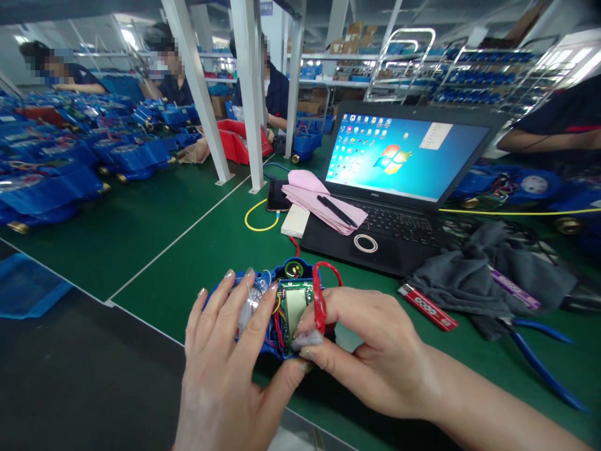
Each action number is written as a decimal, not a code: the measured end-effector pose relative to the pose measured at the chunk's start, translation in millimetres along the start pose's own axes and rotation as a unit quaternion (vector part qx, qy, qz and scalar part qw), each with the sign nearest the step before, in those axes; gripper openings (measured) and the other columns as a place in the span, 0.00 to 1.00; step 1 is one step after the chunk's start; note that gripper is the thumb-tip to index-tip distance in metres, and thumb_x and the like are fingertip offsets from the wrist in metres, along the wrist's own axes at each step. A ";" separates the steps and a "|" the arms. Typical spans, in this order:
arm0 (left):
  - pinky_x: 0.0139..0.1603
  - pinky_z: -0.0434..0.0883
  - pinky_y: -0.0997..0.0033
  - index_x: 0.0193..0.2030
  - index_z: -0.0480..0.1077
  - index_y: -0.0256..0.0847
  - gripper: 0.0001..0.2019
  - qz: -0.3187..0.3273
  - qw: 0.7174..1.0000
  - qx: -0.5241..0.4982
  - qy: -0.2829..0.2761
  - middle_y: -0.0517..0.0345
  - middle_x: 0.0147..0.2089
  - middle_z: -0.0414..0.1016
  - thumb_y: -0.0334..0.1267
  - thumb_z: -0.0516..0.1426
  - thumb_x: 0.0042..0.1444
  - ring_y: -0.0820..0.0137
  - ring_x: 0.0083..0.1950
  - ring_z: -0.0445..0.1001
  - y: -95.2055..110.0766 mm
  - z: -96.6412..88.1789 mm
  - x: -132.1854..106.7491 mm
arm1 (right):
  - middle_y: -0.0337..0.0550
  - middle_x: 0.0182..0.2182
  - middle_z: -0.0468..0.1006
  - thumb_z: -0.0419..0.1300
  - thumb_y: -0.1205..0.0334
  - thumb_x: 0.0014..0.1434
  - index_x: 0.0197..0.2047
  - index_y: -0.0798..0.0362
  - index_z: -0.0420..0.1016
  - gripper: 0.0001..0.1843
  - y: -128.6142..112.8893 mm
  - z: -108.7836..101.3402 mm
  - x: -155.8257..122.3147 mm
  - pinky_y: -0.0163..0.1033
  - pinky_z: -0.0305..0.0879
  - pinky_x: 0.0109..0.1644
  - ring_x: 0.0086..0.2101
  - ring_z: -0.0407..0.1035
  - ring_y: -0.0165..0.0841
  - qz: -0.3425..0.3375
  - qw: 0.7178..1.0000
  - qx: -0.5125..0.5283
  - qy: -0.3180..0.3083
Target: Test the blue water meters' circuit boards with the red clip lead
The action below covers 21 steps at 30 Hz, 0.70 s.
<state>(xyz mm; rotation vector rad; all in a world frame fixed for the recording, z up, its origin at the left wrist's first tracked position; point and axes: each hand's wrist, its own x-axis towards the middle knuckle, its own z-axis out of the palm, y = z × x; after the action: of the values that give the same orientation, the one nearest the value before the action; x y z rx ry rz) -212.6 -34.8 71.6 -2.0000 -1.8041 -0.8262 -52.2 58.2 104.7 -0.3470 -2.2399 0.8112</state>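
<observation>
A blue meter housing [277,275] lies on the bench near its front edge, its inside showing a green circuit board, a grey display [295,305] and thin wires. My left hand [225,351] spans the housing, fingers spread across its top and thumb at its near edge, holding it. At the housing's right side my right hand [375,344] is closed, thumb and fingers pinching a small whitish, translucent piece [307,340]. A red-sleeved cable [319,300] loops up beside these fingers; whether they grip it too is unclear. The right fingers partly cover the display.
Behind the housing stands an open laptop [375,250] with pink cloths [323,203] and a pen on it. To the right lie a dark grey cloth [488,269], a red packet [427,307] and blue-handled pliers [544,363]. Several blue housings [47,194] and people are farther back.
</observation>
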 end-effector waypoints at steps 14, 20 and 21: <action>0.64 0.53 0.45 0.59 0.62 0.34 0.25 0.004 1.000 0.006 0.000 0.40 0.61 0.63 0.43 0.56 0.56 0.50 0.64 0.58 -1.3 0.2 2.8 | 0.38 0.26 0.73 0.58 0.71 0.59 0.32 0.57 0.68 0.04 2.7 -0.7 0.7 0.31 0.59 0.30 0.26 0.65 0.26 0.006 1.000 0.012 -0.005; 0.64 0.54 0.44 0.61 0.60 0.37 0.26 -0.004 1.000 0.005 -0.001 0.42 0.62 0.62 0.43 0.56 0.56 0.51 0.65 0.58 -0.7 0.5 1.5 | 0.37 0.26 0.73 0.57 0.69 0.60 0.33 0.55 0.68 0.04 3.1 -0.7 0.4 0.31 0.60 0.30 0.26 0.65 0.26 0.003 1.000 0.012 -0.002; 0.64 0.54 0.44 0.61 0.60 0.37 0.26 -0.005 1.000 0.005 -0.003 0.42 0.62 0.62 0.43 0.56 0.56 0.51 0.65 0.57 -0.6 0.2 1.1 | 0.37 0.26 0.73 0.57 0.69 0.60 0.33 0.55 0.68 0.04 3.1 -0.9 0.2 0.31 0.60 0.30 0.26 0.65 0.26 0.003 1.000 0.011 -0.002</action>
<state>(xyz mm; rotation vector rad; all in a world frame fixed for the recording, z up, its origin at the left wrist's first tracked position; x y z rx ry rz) -213.1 -33.8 72.0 -1.9911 -1.8201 -0.8137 -51.7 61.0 103.3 -0.3422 -2.2337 0.8396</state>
